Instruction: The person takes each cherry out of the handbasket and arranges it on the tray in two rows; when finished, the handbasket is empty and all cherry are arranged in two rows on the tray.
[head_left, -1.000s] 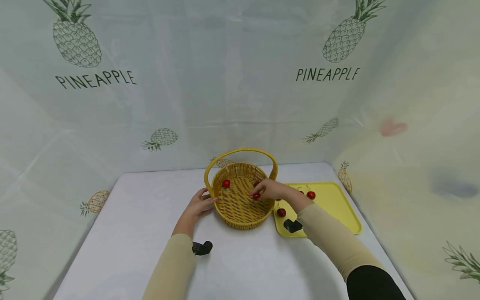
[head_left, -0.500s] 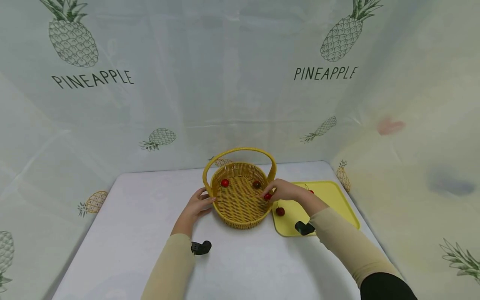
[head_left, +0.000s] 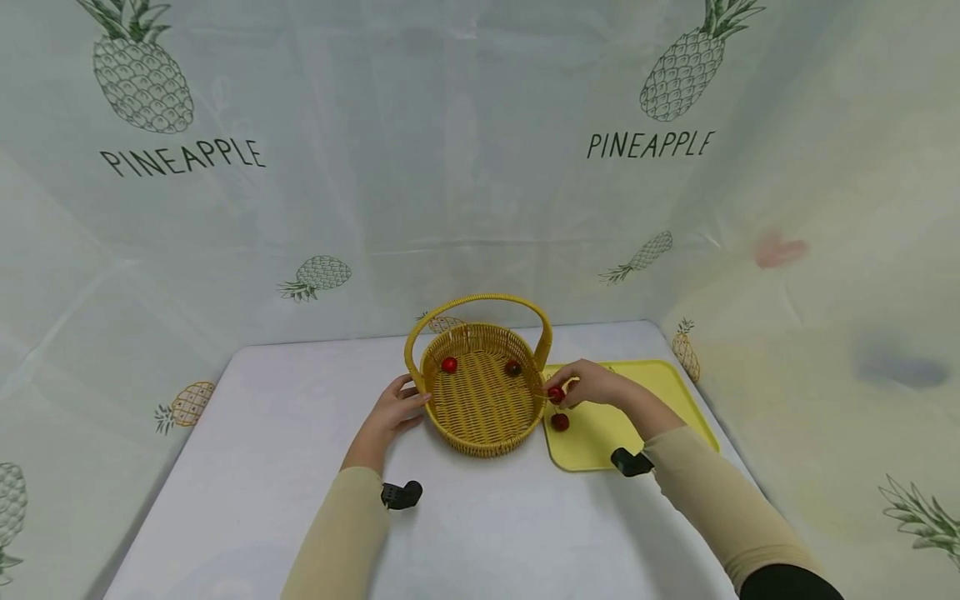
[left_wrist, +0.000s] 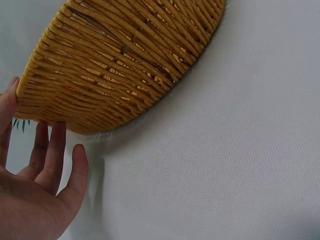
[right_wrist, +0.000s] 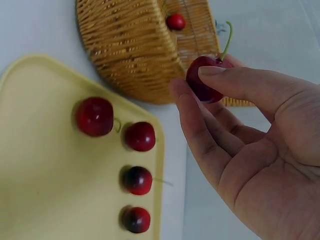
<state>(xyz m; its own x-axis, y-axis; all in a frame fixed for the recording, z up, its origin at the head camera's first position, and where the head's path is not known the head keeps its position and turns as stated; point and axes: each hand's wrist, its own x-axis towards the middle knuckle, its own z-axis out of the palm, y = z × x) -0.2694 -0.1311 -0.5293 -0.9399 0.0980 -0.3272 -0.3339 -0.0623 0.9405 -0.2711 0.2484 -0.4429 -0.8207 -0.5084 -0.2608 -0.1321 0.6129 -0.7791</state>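
Observation:
My right hand (head_left: 587, 385) pinches a dark red cherry (right_wrist: 204, 79) between thumb and fingers, its green stem sticking up in the right wrist view. That hand is at the right side of a yellow woven basket (head_left: 483, 429), over the near-left part of a yellow tray (head_left: 660, 417). A bright red cherry (head_left: 448, 365) and a darker cherry (head_left: 512, 367) lie inside the basket. My left hand (head_left: 393, 408) holds the basket's left rim, with fingers (left_wrist: 54, 155) against the outer wall. On the tray, one cherry (head_left: 560, 422) shows below my right hand.
The right wrist view shows several cherries on the tray, including a large one (right_wrist: 95, 116) and a row along the edge. The basket's arched handle (head_left: 480, 297) rises over it. A white table (head_left: 480, 525) meets a pineapple-printed curtain (head_left: 420, 167) at the back.
My right hand has moved right, out of the basket to above the tray's left side, still pinching the cherry. The darker cherry in the basket is uncovered. My left hand stays at the rim.

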